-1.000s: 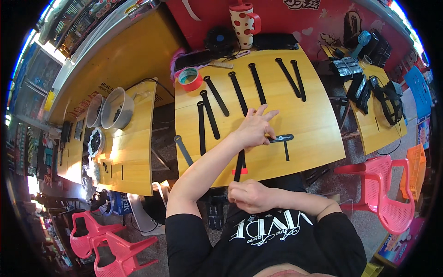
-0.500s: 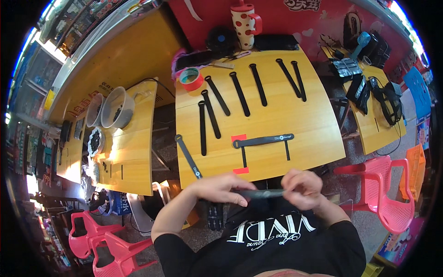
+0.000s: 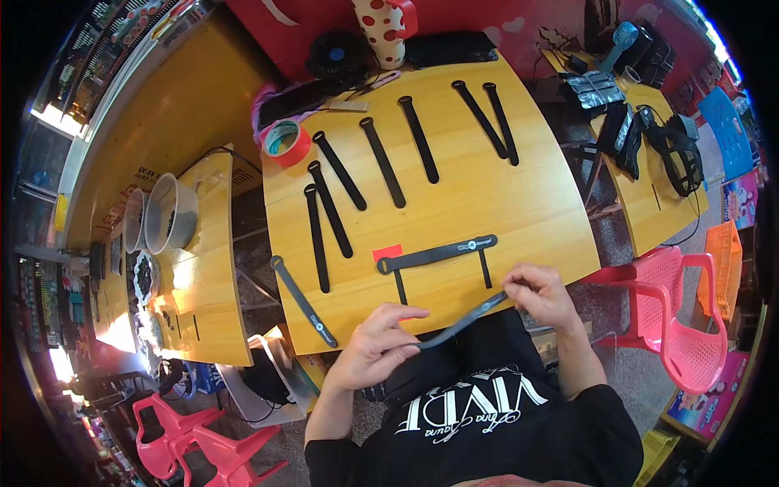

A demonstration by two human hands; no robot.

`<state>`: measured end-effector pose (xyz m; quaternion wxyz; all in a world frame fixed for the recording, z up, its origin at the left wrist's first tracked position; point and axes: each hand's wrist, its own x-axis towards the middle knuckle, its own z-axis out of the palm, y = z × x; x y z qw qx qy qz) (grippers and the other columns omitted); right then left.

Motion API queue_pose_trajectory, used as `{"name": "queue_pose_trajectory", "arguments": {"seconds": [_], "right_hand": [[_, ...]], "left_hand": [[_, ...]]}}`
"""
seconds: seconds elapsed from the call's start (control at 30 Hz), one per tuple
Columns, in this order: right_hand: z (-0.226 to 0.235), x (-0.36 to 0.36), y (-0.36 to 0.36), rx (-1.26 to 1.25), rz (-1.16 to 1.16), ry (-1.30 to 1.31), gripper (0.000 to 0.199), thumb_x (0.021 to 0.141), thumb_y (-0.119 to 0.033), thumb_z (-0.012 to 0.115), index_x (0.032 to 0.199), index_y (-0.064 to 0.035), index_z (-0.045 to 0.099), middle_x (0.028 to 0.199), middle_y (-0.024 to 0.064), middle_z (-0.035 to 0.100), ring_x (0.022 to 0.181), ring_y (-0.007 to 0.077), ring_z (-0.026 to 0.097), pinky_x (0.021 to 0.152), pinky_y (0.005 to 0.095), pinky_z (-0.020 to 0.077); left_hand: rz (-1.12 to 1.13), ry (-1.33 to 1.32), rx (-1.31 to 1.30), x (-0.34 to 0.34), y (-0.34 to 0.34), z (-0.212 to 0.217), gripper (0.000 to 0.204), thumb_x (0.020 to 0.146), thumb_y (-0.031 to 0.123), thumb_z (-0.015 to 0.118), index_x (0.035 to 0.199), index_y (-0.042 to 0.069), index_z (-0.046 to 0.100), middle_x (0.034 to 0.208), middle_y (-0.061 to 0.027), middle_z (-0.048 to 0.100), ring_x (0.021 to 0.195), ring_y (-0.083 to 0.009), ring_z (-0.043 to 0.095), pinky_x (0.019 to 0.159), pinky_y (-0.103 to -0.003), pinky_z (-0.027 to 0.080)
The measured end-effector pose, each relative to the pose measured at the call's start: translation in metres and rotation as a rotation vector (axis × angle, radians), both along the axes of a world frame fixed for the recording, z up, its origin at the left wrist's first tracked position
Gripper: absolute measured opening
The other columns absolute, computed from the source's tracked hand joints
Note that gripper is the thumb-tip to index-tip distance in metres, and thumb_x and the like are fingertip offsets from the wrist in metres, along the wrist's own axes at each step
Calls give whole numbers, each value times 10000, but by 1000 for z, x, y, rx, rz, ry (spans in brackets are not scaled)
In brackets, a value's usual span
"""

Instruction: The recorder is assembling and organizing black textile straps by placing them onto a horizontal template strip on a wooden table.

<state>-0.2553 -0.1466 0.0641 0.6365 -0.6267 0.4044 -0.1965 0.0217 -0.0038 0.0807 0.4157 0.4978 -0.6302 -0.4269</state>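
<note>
Gripping a grey strap (image 3: 464, 321) at both ends, left hand (image 3: 375, 345) and right hand (image 3: 542, 294) stay apart at table's (image 3: 527, 211) 6 o'clock edge; 2 metal bowls (image 3: 169, 213) at 9 o'clock, contents indistinct.

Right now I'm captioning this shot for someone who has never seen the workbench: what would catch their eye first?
Both hands, left hand and right hand, stretch a dark grey flat strap between them at the near edge of the yellow wooden table. Just beyond it lies a similar grey strap on black marks, with black flat straps fanned out behind. A red tape roll sits at the far left.
</note>
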Motion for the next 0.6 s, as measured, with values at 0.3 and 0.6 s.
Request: {"name": "queue_pose_trajectory", "arguments": {"seconds": [0.3,0.6], "right_hand": [[-22,48,-27,-1011,-142,514,154,802,-78,678,914,11,623,868,152,519,789,332,561,650,420,445],[-37,58,-25,-719,-233,251,124,782,35,645,821,5,531,740,135,513,635,318,541,557,383,422]], "left_hand": [[-554,198,-60,-63,-46,-18,171,850,165,658,821,-3,677,1465,-217,379,1372,-414,310,1093,-501,288],[-502,267,-34,-63,-49,-36,207,856,220,661,803,21,687,1465,-197,391,1384,-417,286,1090,-521,276]]}}
